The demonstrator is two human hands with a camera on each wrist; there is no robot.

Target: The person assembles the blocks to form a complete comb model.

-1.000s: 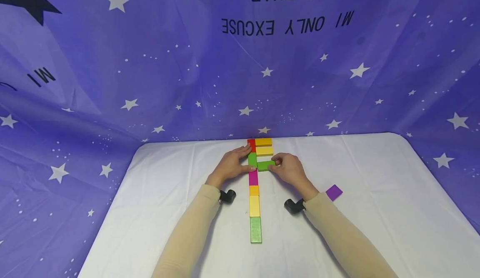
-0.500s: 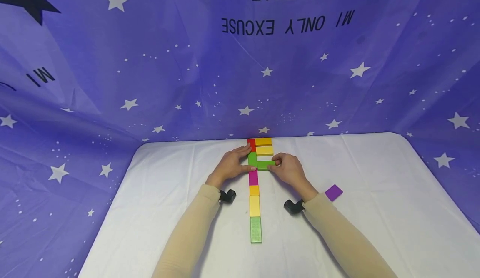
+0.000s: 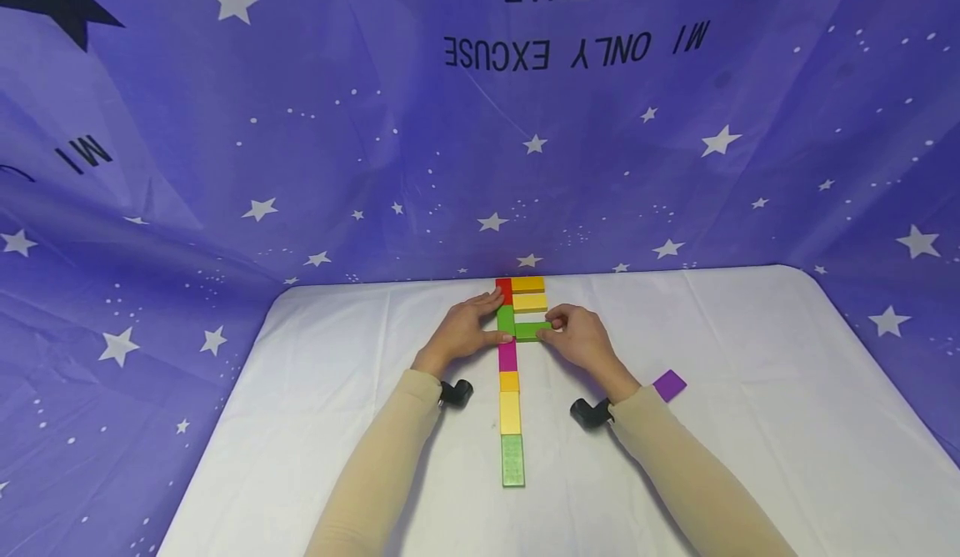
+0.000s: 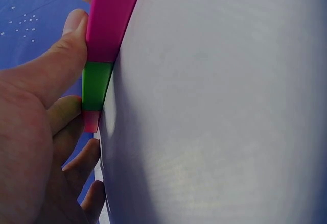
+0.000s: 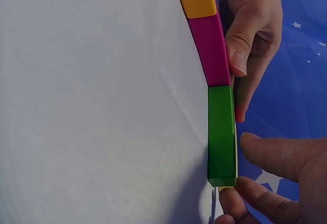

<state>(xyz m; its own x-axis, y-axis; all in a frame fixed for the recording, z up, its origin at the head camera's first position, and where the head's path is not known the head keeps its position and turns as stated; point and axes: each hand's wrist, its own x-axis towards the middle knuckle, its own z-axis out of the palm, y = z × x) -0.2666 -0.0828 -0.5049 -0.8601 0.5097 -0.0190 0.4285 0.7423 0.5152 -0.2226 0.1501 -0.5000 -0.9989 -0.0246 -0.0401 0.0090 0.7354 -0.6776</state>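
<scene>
A column of coloured blocks lies end to end down the table in the head view. From the far end come a red block [image 3: 505,285], a green block [image 3: 506,318] and a magenta block [image 3: 507,358]. My left hand [image 3: 460,330] rests along the column's left side, thumb where green meets magenta, fingertips by the red block. My right hand [image 3: 583,336] pinches the right end of another green block [image 3: 528,332], which lies crosswise against the column. In the right wrist view this crosswise green block [image 5: 221,132] shows its long side, with thumb and fingers at its near end.
An orange block [image 3: 528,284] and a yellow block [image 3: 530,302] lie crosswise at the far end. Below magenta follow a small orange block [image 3: 509,382], a pale yellow block [image 3: 510,413] and a light green block [image 3: 513,460]. A purple block [image 3: 671,385] lies by the right sleeve.
The crosswise green block, slightly tilted a second ago, has turned straight and now sits squarely against the column, still in my right hand's pinch. My left hand stays in place.
</scene>
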